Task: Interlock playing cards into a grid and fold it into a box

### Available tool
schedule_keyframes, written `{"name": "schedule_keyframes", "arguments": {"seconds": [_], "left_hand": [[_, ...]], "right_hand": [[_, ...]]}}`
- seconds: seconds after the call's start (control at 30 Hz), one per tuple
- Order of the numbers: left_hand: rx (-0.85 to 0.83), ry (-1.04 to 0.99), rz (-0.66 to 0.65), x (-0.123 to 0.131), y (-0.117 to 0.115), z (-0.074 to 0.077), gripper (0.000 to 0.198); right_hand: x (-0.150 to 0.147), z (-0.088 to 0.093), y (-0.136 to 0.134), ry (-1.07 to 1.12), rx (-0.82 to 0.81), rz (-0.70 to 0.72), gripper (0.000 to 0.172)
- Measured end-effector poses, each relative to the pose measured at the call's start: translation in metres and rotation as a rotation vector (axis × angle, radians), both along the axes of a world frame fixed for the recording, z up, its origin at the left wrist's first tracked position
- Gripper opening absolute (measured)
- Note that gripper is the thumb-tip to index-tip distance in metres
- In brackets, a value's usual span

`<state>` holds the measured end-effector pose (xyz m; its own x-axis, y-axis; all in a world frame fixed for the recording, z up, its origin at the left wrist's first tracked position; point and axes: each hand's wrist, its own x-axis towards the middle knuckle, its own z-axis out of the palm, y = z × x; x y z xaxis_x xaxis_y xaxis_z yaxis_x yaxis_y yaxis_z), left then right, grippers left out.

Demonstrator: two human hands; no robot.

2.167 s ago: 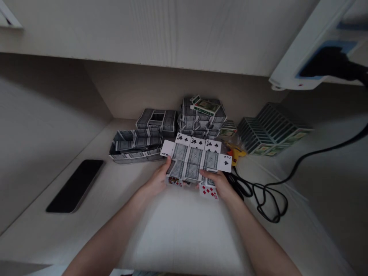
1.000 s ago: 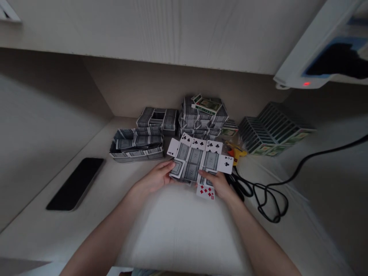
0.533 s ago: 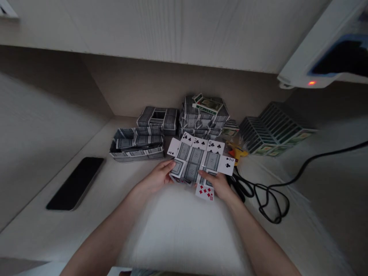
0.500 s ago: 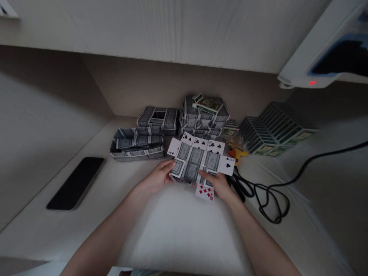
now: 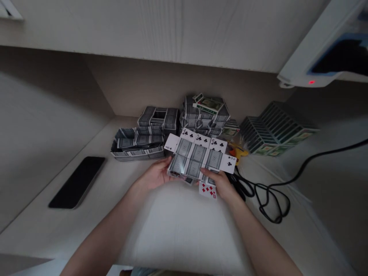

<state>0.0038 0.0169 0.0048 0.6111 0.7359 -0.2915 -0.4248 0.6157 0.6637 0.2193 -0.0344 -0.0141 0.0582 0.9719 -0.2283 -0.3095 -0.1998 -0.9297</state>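
Observation:
A panel of joined playing cards (image 5: 198,155) is held up in front of me, mostly grey patterned backs. The four, five and six of clubs stick out along its far edge, an ace at the left and a two of clubs (image 5: 229,164) at the right. Below the near edge hangs a ten of diamonds (image 5: 207,190). My right hand (image 5: 220,182) grips the right near corner, thumb on top. At the left edge my left hand (image 5: 156,174) holds the panel, its fingertips partly hidden underneath.
Behind are an open card-built box (image 5: 138,147), more card-built boxes (image 5: 201,113) with a card pack on top, and rows of card packs (image 5: 276,130). A phone (image 5: 77,182) lies left. A yellow glue gun (image 5: 239,151) and a looped black cable (image 5: 267,191) lie right.
The panel has tilted, its left side rising a little. My left thumb has slid off the top of the cards to the left edge. My right hand keeps its grip.

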Motion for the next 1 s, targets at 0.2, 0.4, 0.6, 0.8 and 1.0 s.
{"name": "schedule_keyframes", "arguments": {"seconds": [0.2, 0.4, 0.6, 0.8, 1.0], "left_hand": [[0.069, -0.169, -0.144, -0.008, 0.001, 0.000, 0.025], [0.147, -0.075, -0.187, -0.015, 0.001, 0.003, 0.026], [0.148, 0.098, -0.162, -0.018, 0.003, 0.004, 0.029], [0.175, 0.149, -0.172, -0.016, 0.004, 0.002, 0.027], [0.163, 0.157, -0.173, -0.015, 0.004, 0.001, 0.029]], "right_hand": [[0.001, 0.006, 0.002, 0.143, -0.043, 0.013, 0.051], [0.001, 0.007, 0.000, 0.111, -0.072, 0.026, 0.049], [0.000, 0.008, -0.001, 0.085, -0.086, 0.019, 0.037], [0.000, 0.004, 0.000, 0.073, -0.077, -0.007, 0.046], [0.000, 0.005, -0.001, 0.027, -0.100, -0.016, 0.053]]}}
